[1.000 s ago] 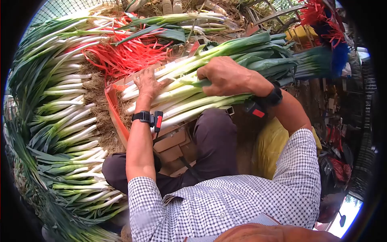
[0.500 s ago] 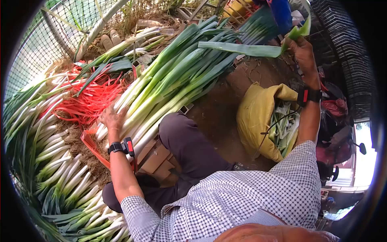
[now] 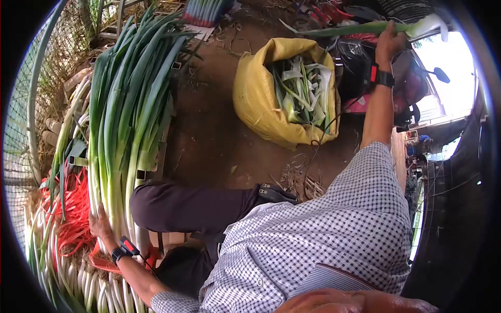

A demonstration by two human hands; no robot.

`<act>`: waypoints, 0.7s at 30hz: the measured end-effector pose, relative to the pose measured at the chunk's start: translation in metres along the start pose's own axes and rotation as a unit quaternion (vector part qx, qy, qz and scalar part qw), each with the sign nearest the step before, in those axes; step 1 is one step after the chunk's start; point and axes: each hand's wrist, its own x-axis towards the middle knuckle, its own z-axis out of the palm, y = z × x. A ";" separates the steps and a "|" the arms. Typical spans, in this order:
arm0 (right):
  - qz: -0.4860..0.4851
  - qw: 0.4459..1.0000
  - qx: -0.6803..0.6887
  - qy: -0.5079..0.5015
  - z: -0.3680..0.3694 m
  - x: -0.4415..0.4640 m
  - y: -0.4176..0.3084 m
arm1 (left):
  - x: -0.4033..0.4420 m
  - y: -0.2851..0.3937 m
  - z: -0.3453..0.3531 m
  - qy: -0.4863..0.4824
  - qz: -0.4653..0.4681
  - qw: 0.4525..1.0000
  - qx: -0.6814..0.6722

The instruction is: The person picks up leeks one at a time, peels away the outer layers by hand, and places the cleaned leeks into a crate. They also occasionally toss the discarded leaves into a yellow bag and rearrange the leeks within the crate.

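Note:
A thick bunch of leeks point(image 3: 122, 120) lies on a low metal-tube stand at the left, green leaves at the far end and white stalks toward me. My left hand point(image 3: 100, 224) is closed at the white stalks along the bunch's left side; some fingers are hidden. At the upper right my right hand point(image 3: 391, 46) grips a leek leaf point(image 3: 355, 29), its pale sheath end pointing right and its green tip left. Beneath and left of that hand stands an open yellow sack point(image 3: 253, 96) with stripped leek leaves point(image 3: 308, 88) inside.
Red plastic strips point(image 3: 75, 219) lie beside my left hand. More leeks point(image 3: 99, 287) are laid out at the lower left. A mesh fence point(image 3: 21, 120) borders the left. Dark bags point(image 3: 360, 68) stand right of the sack, and another green bundle point(image 3: 206, 10) is at the top.
My right hand has swung outward to the right with the leaf, past the sack. The view has turned right, shifting the leeks leftward. My left hand stays at the white stalks.

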 end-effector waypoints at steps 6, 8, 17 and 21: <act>0.201 0.915 -0.124 -0.326 0.038 -0.223 0.150 | -0.012 0.009 -0.014 -0.025 -0.009 0.998 -0.059; 0.304 0.827 -0.239 -0.408 0.046 -0.300 0.210 | -0.011 0.014 -0.017 -0.014 0.004 0.999 -0.051; 0.215 0.792 -0.160 -0.549 0.126 -0.373 0.132 | -0.019 0.023 -0.015 0.007 -0.042 0.999 0.031; 0.113 0.728 -0.200 -0.646 0.217 -0.399 0.137 | -0.029 0.045 -0.025 -0.008 -0.086 0.996 0.020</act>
